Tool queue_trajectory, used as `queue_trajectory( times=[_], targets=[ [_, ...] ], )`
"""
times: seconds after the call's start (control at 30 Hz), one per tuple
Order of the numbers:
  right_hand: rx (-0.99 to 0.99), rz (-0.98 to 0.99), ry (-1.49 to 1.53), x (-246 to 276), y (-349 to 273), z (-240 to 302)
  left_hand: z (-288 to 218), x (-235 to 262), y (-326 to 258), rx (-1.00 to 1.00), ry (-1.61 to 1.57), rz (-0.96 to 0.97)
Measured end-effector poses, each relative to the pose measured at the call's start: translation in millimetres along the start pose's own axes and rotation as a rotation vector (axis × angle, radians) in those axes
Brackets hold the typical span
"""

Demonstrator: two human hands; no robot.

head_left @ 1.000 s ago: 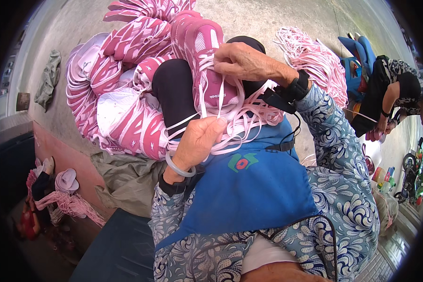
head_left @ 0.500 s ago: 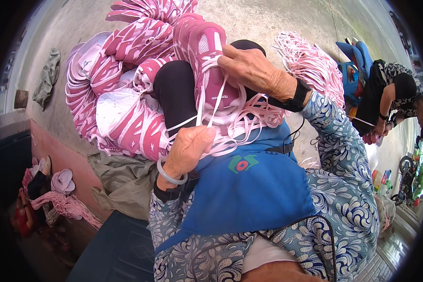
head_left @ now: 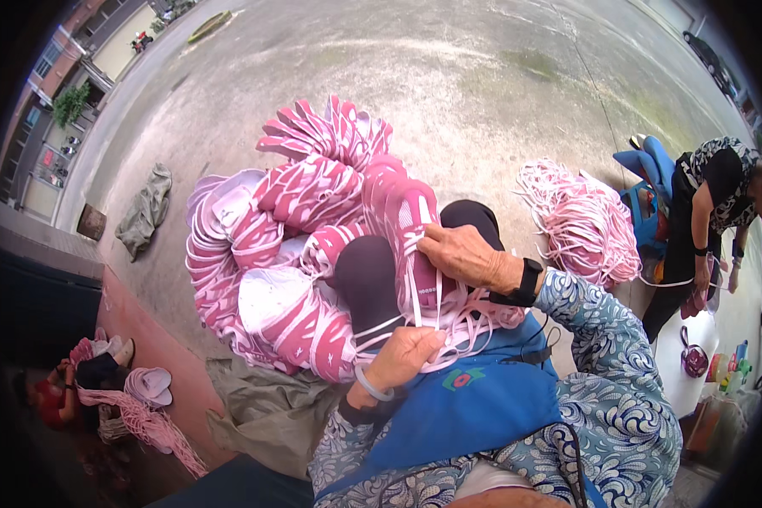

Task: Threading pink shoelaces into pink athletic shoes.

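A pink shoe upper (head_left: 419, 212) with white trim lies across my knees at the front of a nested row, its tongue toward me. White shoelaces (head_left: 414, 296) run from its eyelets down to my left hand (head_left: 405, 356), which pinches them just above my lap. Higher up, the bent fingers of my right hand (head_left: 464, 256) close on the shoelace at the upper's eyelets. Loose pale pink laces (head_left: 474, 326) lie tangled over my lap and blue apron (head_left: 474, 415).
Long curved stacks of pink shoe uppers (head_left: 229, 279) cover the ground at left. A heap of laces (head_left: 580, 224) lies at right. Beyond it a person (head_left: 707, 212) bends over work; another person (head_left: 55, 398) sits at far left. Grey-green cloth (head_left: 271, 415) lies beside me.
The view has tilted up, showing more of the ground ahead. My right hand stays at the eyelets and my left keeps its pinch on the laces, now a little nearer the upper.
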State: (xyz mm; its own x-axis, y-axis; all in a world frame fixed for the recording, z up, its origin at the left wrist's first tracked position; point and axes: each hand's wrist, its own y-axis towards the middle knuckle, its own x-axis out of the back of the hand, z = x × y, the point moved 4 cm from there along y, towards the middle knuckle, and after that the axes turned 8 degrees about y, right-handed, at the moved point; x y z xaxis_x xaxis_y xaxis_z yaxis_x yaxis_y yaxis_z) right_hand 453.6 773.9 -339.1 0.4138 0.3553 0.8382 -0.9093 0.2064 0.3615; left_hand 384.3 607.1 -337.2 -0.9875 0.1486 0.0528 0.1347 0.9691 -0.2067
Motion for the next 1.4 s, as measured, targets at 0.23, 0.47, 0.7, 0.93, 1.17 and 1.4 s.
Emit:
queue_trajectory(
  times=[0.23, 0.47, 0.7, 0.93, 1.17, 1.4],
  targets=[
    [-0.22, 0.199, 0.248, 18, 27, -3, -5, 7, -4, -0.016, 0.062, -0.075],
    [-0.254, 0.195, 0.476, 4, 19, -27, 5, -2, -8, 0.023, 0.196, -0.063],
    [-0.553, -0.123, 0.321, 0, -22, -38, -3, -8, 3, -0.106, 0.252, 0.09],
    [-0.363, -0.174, 0.37, 13, -26, -17, -6, -15, 20, -0.095, 0.287, 0.152],
    [-0.324, -0.115, 0.174, 9, -6, -2, -2, -9, 15, 0.022, 0.273, 0.216],
    [-0.082, 0.01, 0.207, 2, 1, -1, 4, -9, 15, 0.046, 0.231, 0.198]
  ],
)
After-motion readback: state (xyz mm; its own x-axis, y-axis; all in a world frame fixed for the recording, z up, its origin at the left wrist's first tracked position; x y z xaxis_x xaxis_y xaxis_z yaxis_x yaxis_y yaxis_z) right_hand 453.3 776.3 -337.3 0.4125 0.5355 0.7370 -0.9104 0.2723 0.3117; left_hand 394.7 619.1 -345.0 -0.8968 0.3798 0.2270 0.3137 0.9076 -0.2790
